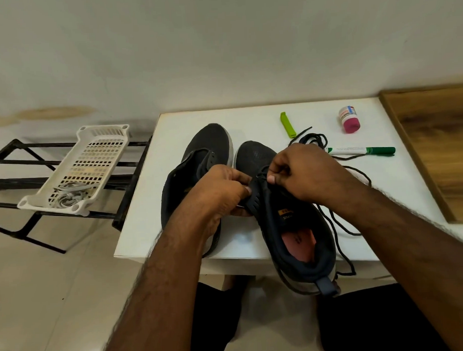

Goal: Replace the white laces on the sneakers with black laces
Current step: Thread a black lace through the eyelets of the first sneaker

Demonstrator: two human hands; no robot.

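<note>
Right sneaker [292,225] at the near edge of the white bench [249,117], heel overhanging, left hand [220,194] gripping its eyelet flap, right hand [303,170] pinching the black lace [334,219] — second sneaker [198,160] just left, white laces [68,194] in the basket [93,154] further left.

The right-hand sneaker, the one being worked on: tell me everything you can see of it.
The right-hand sneaker is dark navy knit with a pale sole, pinkish insole and heel pull-tab. It lies on the white table, toe away, heel overhanging the near edge. The left hand grips its eyelet flap; the right hand pinches the black lace at the lower eyelets. The lace's loose length trails to its right.
</note>
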